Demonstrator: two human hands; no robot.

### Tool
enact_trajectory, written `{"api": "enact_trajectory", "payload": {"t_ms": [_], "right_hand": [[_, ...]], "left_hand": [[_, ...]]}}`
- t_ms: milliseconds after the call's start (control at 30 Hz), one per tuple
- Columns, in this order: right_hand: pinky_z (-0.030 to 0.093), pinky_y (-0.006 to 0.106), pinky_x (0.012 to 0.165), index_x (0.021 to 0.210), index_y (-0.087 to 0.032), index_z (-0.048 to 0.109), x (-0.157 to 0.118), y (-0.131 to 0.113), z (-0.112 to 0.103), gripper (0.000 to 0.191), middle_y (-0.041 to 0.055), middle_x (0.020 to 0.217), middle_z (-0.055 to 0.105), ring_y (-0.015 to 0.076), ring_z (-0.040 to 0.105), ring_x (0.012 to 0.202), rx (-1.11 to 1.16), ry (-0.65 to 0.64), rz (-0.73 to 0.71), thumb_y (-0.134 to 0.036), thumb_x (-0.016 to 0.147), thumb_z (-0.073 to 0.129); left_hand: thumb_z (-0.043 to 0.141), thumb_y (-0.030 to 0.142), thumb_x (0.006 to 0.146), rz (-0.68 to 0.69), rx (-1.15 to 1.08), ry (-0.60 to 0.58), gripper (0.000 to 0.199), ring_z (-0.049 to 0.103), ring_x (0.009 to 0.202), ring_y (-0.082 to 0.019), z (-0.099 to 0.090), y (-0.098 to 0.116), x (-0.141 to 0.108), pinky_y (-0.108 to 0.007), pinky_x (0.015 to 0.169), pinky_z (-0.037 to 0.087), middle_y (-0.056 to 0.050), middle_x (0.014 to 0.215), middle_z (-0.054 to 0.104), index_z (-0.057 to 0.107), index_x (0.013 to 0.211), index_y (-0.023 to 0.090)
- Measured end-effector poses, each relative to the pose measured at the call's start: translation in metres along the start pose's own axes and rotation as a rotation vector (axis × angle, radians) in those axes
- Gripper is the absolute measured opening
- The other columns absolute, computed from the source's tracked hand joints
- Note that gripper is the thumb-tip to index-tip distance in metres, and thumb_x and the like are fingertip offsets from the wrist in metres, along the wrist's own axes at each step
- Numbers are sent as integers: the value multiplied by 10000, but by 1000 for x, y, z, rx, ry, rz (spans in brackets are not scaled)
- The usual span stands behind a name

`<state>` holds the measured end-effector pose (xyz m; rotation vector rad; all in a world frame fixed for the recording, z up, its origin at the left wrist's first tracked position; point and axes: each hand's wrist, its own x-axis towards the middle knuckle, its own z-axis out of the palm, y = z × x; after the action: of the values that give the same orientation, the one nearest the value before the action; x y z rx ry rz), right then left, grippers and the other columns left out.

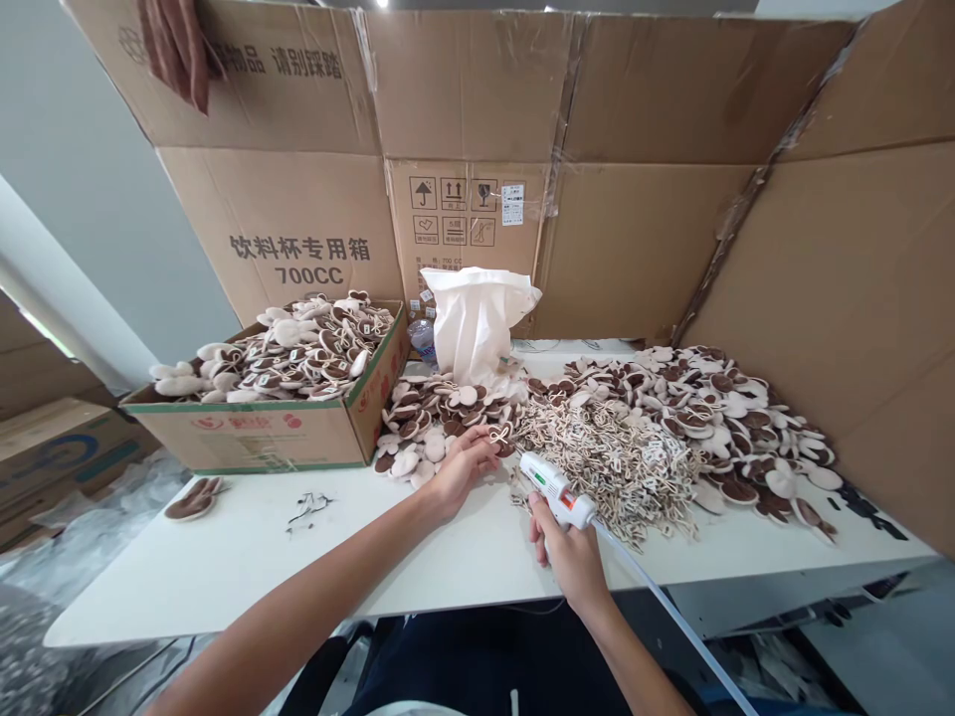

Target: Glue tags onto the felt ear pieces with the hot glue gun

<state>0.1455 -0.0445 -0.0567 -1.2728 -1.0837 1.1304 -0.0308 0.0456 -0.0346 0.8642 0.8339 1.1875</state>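
Observation:
Between the fingertips of my left hand (463,471) is a small beige cord bow (499,435). My right hand (571,559) is wrapped around the grip of a white glue gun (552,485), with its nozzle pointing at the bow. A long pale glue stick (664,600) runs out of the gun's back end toward the lower right. Just beyond the gun lies a heap of cord bows (619,462). Brown and cream plush pieces (425,438), some with rabbit-like ears, are piled by my left hand.
A cardboard box (269,438) heaped with plush pieces stands at the left. More plush pieces (746,428) spread at the right. One brown piece (195,499) and dark scraps (309,509) lie on the white table (246,557). Behind stand a white bag (477,323) and cardboard walls (642,239).

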Motion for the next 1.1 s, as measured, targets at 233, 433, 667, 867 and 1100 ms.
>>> {"api": "enact_trajectory", "payload": {"t_ms": [233,433,667,867,1100], "right_hand": [[386,244,405,638,-209,561,0,1,-2,532,-12,585,563,109,489,415,-27,-26,19,-665,890,665],[387,241,396,640,-205,580,0,0,0,537,-10,575,565,108,482,407,-12,-8,26,-683,865,678],[401,247,404,623,-211,563,0,-2,-1,547,-7,569,568,114,495,411,-38,-13,27,-691,864,667],[411,252,419,664,-214,568,0,0,-2,515,-1,608,595,118,505,431,-36,-31,10,-666,890,662],[426,259,436,674,-209,594,0,2,-1,515,6,588,613,123,510,427,-50,-27,-18,-667,901,655]], "left_hand": [[837,212,698,-5,-36,4,414,600,725,-125,1,0,0,-262,723,478,-4,882,652,620,1050,193],[838,212,715,2,-39,-7,401,594,745,-124,0,-1,0,-256,735,481,-8,892,644,621,1052,186],[841,209,707,10,-47,-14,388,591,756,-126,1,0,0,-252,726,478,-15,897,643,628,1030,174],[826,199,716,0,-63,-13,376,584,749,-117,1,0,-1,-249,727,470,0,888,628,619,1029,179],[815,204,726,2,-58,-15,381,583,740,-115,0,-1,0,-249,722,466,2,894,626,616,1050,182]]}}
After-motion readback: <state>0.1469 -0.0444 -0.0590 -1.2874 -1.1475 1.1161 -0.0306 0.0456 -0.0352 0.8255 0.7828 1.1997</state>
